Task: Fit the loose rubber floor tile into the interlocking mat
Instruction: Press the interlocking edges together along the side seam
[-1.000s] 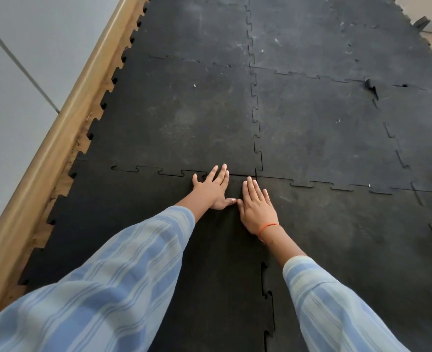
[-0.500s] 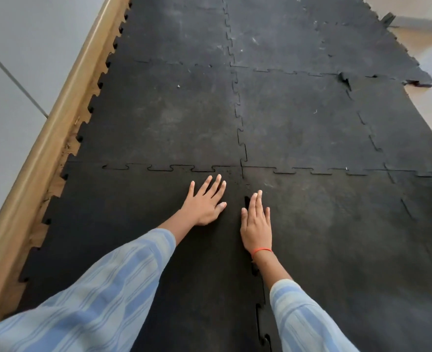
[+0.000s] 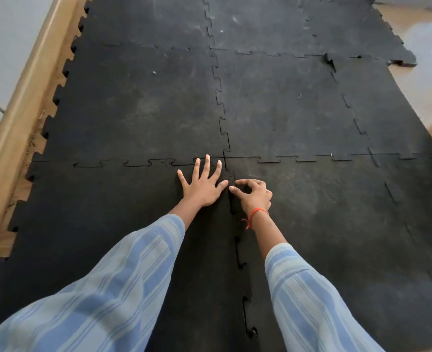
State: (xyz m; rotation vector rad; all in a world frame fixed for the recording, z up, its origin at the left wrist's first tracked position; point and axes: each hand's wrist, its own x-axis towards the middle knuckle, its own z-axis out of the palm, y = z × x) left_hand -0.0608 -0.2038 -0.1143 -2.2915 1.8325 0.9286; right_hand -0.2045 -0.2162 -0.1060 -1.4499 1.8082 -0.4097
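The loose black rubber tile [image 3: 108, 224] lies at the near left of the interlocking mat [image 3: 286, 110]. Its far edge tabs sit in the tile beyond. Its right seam [image 3: 238, 250] shows open gaps between the tabs. My left hand [image 3: 203, 185] lies flat on the tile's far right corner, fingers spread. My right hand [image 3: 254, 196] is curled just right of it, thumb and forefinger tips touching the seam. Whether they pinch a tab I cannot tell.
A wooden skirting board [image 3: 19, 110] and a grey wall [image 3: 1, 34] run along the mat's left edge. Pale bare floor [image 3: 426, 72] lies to the right. At the far right, a mat corner [image 3: 403, 60] curls up and a tab [image 3: 329, 59] sticks up.
My left hand slid forward to the tile's far right corner. My right hand went from lying flat to curled, with its fingertips at the seam. The view has tilted a little.
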